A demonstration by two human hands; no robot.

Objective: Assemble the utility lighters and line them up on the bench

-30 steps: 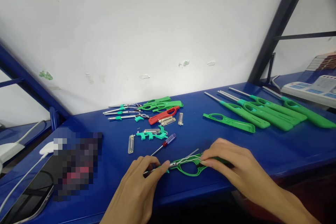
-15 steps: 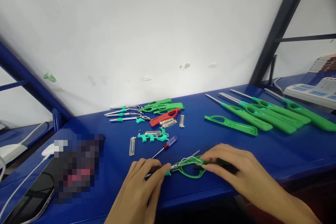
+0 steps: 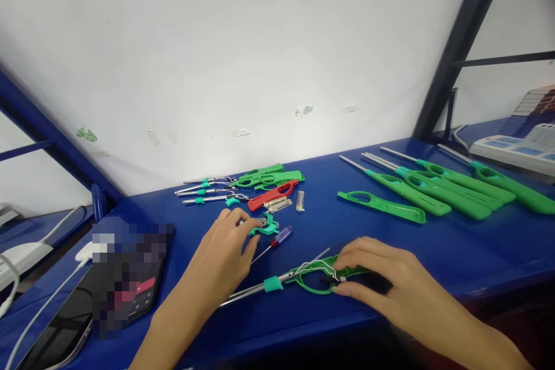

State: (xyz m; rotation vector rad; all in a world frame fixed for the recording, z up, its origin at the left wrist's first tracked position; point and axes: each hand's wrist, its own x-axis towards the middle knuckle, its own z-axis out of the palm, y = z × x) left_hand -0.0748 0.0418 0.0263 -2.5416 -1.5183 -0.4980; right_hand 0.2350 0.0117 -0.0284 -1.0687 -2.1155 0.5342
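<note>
My right hand (image 3: 390, 277) grips a green lighter handle half (image 3: 353, 271) near the table's front edge, thumb beside a small black part (image 3: 328, 279) with a white wire. From the handle half a metal tube (image 3: 247, 293) with a turquoise collar (image 3: 273, 283) runs left. My left hand (image 3: 221, 251) hovers, fingers apart, over turquoise plastic pieces (image 3: 269, 224) and hides some of them. Whether its fingertips touch a piece, I cannot tell. Just right of that hand lies a screwdriver (image 3: 283, 235) with a purple and red handle.
Behind lie wired metal tubes (image 3: 208, 200), a red handle half (image 3: 273, 193), green handle halves (image 3: 277, 176) and clear fuel tanks (image 3: 300, 201). Several green lighters (image 3: 446, 191) and a loose green half (image 3: 381, 206) are at right. A phone (image 3: 60, 324) and cable occupy the left.
My left hand has let go of the metal tube and moved up and back to the turquoise pieces. My right hand stays on the green handle half.
</note>
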